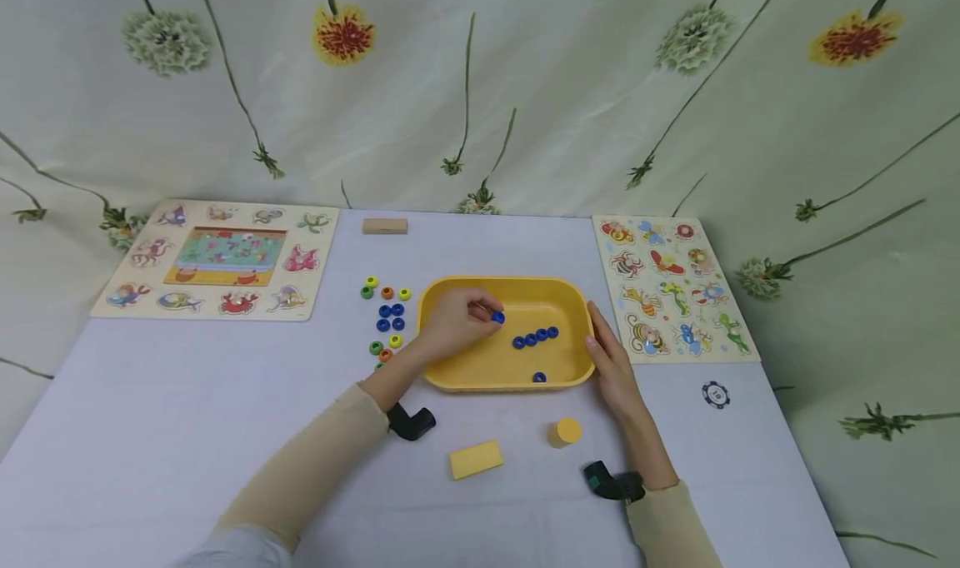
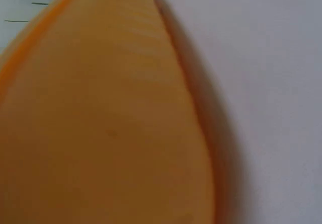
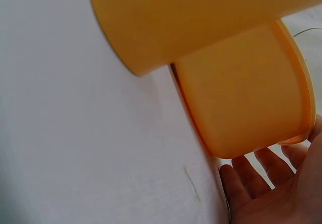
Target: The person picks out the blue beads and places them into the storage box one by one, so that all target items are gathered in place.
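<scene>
In the head view my left hand [image 1: 459, 322] is over a yellow plastic tray [image 1: 480, 378], pinching a blue bead [image 1: 498, 316] between thumb and fingertips. A slanting row of several blue beads [image 1: 531, 339] lies on the tray floor, and one more blue bead [image 1: 539, 377] sits by the near wall. My right hand [image 1: 617, 370] holds the tray's right end, fingers along the outer wall and thumb at the rim. The right wrist view shows those fingers [image 3: 271, 166] against the end wall. Only the tray's outer side [image 2: 110, 108] fills most of the left wrist view.
Left of the tray lie blue beads [image 1: 385, 311] and green, orange and yellow beads [image 1: 395, 341]. Nearer are a yellow block [image 1: 476, 460] and a yellow cylinder [image 1: 564, 432]. Picture boards [image 1: 225, 260] [image 1: 667, 289], a wooden block [image 1: 385, 226] and a round chip [image 1: 716, 395] lie farther out.
</scene>
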Demonstrator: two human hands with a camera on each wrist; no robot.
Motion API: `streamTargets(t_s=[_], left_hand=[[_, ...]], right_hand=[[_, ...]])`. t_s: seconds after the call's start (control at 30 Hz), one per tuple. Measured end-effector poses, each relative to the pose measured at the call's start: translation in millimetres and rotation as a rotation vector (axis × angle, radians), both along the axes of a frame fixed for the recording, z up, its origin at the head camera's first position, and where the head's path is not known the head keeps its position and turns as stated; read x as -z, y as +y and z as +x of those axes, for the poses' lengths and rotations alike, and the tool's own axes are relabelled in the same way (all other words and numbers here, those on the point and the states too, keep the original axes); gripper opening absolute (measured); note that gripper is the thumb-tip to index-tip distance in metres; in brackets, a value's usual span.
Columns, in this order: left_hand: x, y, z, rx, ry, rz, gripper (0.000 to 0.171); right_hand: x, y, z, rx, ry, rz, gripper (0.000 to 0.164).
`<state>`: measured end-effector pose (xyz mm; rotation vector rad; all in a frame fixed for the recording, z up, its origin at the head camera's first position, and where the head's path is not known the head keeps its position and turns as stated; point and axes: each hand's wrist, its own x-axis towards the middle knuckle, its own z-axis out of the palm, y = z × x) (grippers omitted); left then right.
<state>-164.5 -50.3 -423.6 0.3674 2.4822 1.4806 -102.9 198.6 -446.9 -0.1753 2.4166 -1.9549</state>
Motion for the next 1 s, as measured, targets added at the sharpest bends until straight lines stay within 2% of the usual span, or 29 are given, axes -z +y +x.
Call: streamTargets(t_s=[0.17,0.4,0.53,0.73,0.87,1.0], left_hand=[[13.4,11,-10.6,0.076,-0.048,-0.102,0.017],[18.6,22,-17.8,0.147,-0.059,-0.207,0.014],[21.9,26,-18.5,0.199,-0.006,-0.259,0.013],[20.3,26,-13.5,0.203,0.076,-0.351,0.017],[12.4,21,-2.9,0.195,0.177,-0.406,0.023],[-1.9,7,12.7,0.174,0.293,-0.380,0.025]], right_hand=[[-0.6,-1,-0.5,-0.002,-0.002,0.005,0.046],[-2.0,1,-0.2,0.011,-0.004,0.026,0.047],[-2.5,1,0.2,0.019,-0.003,0.040,0.046],[-2.1,1,0.3,0.018,-0.002,0.039,0.047],[-1.3,0,0.5,0.015,-0.007,0.027,0.047],[-0.6,-1,0.4,0.010,-0.007,0.024,0.047]])
